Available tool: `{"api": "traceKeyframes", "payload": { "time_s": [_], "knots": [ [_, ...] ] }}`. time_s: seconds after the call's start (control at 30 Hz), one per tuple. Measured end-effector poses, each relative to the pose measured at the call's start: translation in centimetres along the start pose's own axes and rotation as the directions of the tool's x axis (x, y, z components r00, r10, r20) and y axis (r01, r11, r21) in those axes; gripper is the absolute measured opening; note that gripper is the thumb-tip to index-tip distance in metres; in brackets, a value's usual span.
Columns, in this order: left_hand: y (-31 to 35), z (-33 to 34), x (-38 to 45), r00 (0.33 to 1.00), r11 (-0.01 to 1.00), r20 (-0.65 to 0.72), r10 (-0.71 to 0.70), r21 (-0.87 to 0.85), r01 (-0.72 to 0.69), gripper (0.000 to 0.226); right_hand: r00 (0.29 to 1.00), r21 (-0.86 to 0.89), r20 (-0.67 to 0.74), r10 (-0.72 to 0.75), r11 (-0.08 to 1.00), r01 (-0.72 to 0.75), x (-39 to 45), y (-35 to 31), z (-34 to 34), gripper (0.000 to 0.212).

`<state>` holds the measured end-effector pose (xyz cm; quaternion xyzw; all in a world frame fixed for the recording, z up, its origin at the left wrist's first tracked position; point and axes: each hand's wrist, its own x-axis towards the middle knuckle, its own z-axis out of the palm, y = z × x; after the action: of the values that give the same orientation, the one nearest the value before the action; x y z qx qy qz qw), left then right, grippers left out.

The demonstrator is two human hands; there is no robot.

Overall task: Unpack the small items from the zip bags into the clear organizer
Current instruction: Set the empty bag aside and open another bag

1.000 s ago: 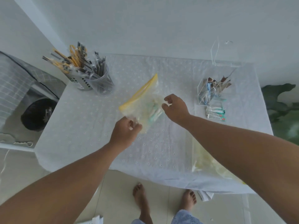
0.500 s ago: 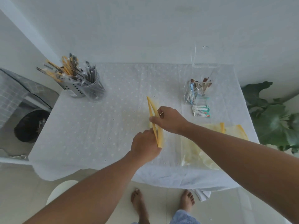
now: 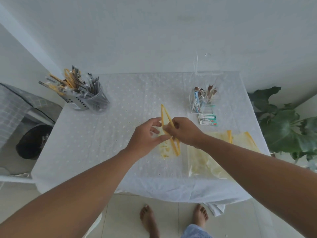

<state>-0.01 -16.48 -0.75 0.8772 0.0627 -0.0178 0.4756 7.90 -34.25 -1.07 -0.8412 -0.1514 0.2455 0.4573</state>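
We see our right hand (image 3: 184,130) at the middle of the table, fingers curled and pinching one yellow zip strip of the zip bag (image 3: 169,134). Our left hand (image 3: 147,134) sits just at its 9 o'clock side, thumb and forefinger pinching the other side of the bag's mouth, the remaining fingers loosely bent. Between the two hands the mouth is pulled apart into a narrow yellow wedge whose point runs toward 12 o'clock; the clear body of the bag hangs below the hands, and we cannot make out what lies inside beyond pale yellowish shapes. At 1 o'clock from the hands stands the clear organizer (image 3: 204,100), with small packets upright in it, and touching its near edge lie a few white and teal sachets (image 3: 207,119) flat on the cloth. At 4 o'clock from the hands, well apart from the organizer, two more flattened bags (image 3: 214,160) with yellow strips lie near the table's front edge, partly under our right forearm. Far off at 10 o'clock a grey perforated holder (image 3: 82,102) and a clear cup beside it are crammed with wrapped sticks. All rests on a white eyelet tablecloth (image 3: 103,143), and a green plant (image 3: 284,127) stands off the table at 3 o'clock.
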Motion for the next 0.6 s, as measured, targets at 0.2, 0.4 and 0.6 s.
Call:
{"api": "traceKeyframes", "payload": {
  "time_s": [0.2, 0.4, 0.6],
  "knots": [
    [1.4, 2.4, 0.9, 0.990, 0.990, -0.138, 0.024, -0.138, -0.044, 0.064, 0.999, 0.261, 0.004, 0.034, 0.965, -0.034, -0.6, -1.8, -1.0, 0.035],
    [2.2, 3.0, 1.4, 0.967, 0.978, -0.250, -0.052, -0.208, -0.001, 0.039, 1.000, 0.074, 0.025, -0.010, 0.997, 0.009, -0.6, -2.1, -1.7, 0.035],
    [1.0, 2.6, 1.1, 0.967, 0.991, -0.249, -0.062, -0.131, 0.030, 0.021, 0.985, -0.089, 0.172, 0.018, 0.996, -0.002, 0.8, -1.7, -2.1, 0.035]
  ]
}}
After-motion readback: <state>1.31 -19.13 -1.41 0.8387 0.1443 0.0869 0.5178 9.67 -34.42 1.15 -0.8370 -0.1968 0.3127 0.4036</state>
